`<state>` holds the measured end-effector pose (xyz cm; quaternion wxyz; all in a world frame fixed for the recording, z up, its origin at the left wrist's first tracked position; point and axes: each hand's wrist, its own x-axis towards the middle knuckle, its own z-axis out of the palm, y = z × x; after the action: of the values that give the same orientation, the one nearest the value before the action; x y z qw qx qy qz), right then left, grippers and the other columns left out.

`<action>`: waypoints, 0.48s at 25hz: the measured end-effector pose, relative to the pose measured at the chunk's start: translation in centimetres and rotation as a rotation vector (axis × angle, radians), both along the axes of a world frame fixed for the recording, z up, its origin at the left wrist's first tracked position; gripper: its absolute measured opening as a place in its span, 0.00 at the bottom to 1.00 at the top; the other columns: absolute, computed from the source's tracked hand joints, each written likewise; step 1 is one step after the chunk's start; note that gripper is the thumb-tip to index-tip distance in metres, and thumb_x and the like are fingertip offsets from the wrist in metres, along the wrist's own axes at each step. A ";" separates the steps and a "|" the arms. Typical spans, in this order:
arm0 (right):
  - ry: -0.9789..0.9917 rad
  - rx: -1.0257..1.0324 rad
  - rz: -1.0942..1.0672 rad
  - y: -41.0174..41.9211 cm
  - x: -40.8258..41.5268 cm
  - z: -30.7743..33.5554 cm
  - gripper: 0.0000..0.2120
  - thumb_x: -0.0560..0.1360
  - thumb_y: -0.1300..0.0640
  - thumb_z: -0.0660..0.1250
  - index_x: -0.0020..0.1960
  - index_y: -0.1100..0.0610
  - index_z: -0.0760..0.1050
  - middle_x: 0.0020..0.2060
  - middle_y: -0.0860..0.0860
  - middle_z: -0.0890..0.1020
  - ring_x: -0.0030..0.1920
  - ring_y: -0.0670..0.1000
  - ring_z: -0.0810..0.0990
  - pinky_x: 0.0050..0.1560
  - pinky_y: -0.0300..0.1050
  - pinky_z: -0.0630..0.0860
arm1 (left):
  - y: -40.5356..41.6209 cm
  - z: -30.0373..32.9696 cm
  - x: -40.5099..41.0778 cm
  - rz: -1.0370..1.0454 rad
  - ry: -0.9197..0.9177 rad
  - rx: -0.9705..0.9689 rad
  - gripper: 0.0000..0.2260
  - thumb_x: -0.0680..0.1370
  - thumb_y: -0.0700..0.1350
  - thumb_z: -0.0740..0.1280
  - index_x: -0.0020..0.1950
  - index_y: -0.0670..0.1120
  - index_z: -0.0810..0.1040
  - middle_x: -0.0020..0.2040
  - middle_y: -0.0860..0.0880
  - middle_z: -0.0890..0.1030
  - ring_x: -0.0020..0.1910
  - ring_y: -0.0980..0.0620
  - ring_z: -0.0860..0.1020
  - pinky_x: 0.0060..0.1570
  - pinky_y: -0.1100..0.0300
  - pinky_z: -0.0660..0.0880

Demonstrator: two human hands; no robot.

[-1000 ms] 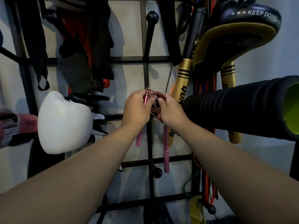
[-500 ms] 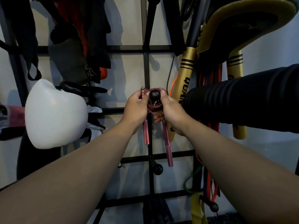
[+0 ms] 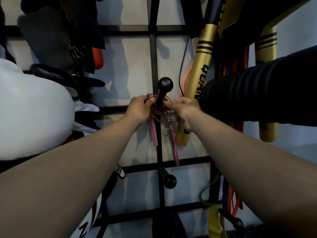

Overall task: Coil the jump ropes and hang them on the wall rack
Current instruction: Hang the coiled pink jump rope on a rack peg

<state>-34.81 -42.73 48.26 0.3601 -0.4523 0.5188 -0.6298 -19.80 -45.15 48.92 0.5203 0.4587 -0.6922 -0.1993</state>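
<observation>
A coiled pink jump rope (image 3: 158, 109) loops around a black ball-tipped peg (image 3: 165, 85) of the black wall rack (image 3: 153, 47). Its two pink handles (image 3: 175, 150) hang down below the coil, one on each side of the rack's vertical bar. My left hand (image 3: 139, 109) pinches the coil on the left of the peg. On the right of the peg, my right hand (image 3: 182, 109) pinches the coil too.
A white boxing glove (image 3: 32, 109) hangs at the left. A black foam roller (image 3: 260, 95) juts out at the right, close to my right wrist. Gold-and-black pads (image 3: 199, 73), coloured resistance bands (image 3: 228, 69) and a second free peg (image 3: 169, 181) sit around.
The coil has slid further back along the peg, so the ball tip now stands clear above my hands. The handles hang lower against the wall. The view has tilted downward.
</observation>
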 end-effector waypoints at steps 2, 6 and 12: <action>0.023 0.026 -0.070 -1.5 0.0 0.1 0.09 0.72 0.62 0.79 0.47 0.60 0.79 0.41 0.59 0.85 0.29 0.52 0.75 0.28 0.44 0.74 | -0.7 -0.3 0.2 0.017 0.108 0.000 0.11 0.80 0.43 0.70 0.62 0.44 0.77 0.45 0.45 0.82 0.42 0.45 0.82 0.43 0.50 0.83; -0.025 0.040 0.043 -2.2 0.0 0.0 0.07 0.76 0.67 0.73 0.44 0.61 0.76 0.35 0.60 0.83 0.30 0.54 0.78 0.33 0.44 0.77 | -1.2 -0.4 0.2 0.102 0.082 -0.057 0.04 0.78 0.40 0.73 0.52 0.44 0.83 0.44 0.48 0.84 0.45 0.48 0.83 0.48 0.53 0.82; -0.086 0.013 0.147 2.1 -0.5 -0.4 0.11 0.76 0.71 0.71 0.58 0.64 0.77 0.40 0.62 0.83 0.34 0.55 0.81 0.40 0.46 0.83 | 1.7 -0.1 0.7 0.088 -0.028 0.031 0.18 0.75 0.40 0.73 0.65 0.44 0.81 0.60 0.44 0.84 0.59 0.45 0.81 0.62 0.52 0.77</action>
<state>-35.36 -40.61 47.86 0.4300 -0.4594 0.4725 -0.6171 -19.09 -43.46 48.78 0.5117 0.4996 -0.6752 -0.1807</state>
